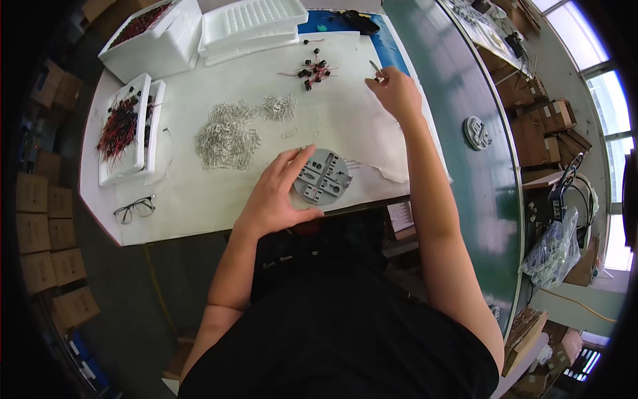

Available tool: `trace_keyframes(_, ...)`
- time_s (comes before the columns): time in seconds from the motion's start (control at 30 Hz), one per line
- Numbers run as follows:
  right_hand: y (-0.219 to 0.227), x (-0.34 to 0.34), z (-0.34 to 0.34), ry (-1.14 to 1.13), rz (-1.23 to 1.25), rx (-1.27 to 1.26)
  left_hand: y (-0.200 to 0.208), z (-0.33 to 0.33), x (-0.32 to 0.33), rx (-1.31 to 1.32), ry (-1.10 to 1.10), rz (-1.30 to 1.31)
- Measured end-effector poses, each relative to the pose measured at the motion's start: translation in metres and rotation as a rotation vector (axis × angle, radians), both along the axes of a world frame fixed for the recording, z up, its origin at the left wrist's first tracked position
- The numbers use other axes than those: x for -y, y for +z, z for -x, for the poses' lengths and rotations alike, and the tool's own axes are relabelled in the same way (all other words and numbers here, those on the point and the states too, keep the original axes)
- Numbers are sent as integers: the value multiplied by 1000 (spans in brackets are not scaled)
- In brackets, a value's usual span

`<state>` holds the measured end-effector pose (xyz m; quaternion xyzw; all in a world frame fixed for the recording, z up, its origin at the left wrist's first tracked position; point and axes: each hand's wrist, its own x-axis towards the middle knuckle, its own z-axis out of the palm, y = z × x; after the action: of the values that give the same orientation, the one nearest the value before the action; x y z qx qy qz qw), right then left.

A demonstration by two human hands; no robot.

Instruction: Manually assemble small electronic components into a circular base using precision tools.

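My left hand [276, 193] curves around the left side of a grey round plastic base [324, 177], thumb near its front rim and fingers along its far left edge. The base lies near the table's front edge, its slotted, ribbed face upward. Farther off to the right, my right hand [399, 96] pinches a slim metallic tool [375, 67] whose tip sticks out past the fingers; its exact kind is hidden. A small cluster of black parts with red wires [315, 70] lies left of that hand. Several loose metal clips [288, 133] are scattered just beyond the base.
A big heap of small metal clips [226, 139] spreads mid-table. White foam trays [123, 130] with red-wired parts stand left, above eyeglasses [135, 209]. A foam box [149, 40] and stacked trays [252, 23] sit at the back. Another grey base [476, 133] rests on the green conveyor [488, 199].
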<state>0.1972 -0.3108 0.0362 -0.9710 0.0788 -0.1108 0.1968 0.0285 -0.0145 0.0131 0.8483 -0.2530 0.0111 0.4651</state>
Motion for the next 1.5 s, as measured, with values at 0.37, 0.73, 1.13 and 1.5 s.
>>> trace_keyframes(0.37,-16,-41,45,455,-254,-89,-17,21,4,119,118,-133)
trace_keyframes(0.73,-11,-67,64,702,-86,-318,-13,20,-8,45,137,-30)
trace_keyframes(1.13,9,-85,104,485,-534,-414,-20,17,-2,22,184,42)
trace_keyframes(1.5,7,-93,104,442,-485,-430,-21,17,-4,40,178,29)
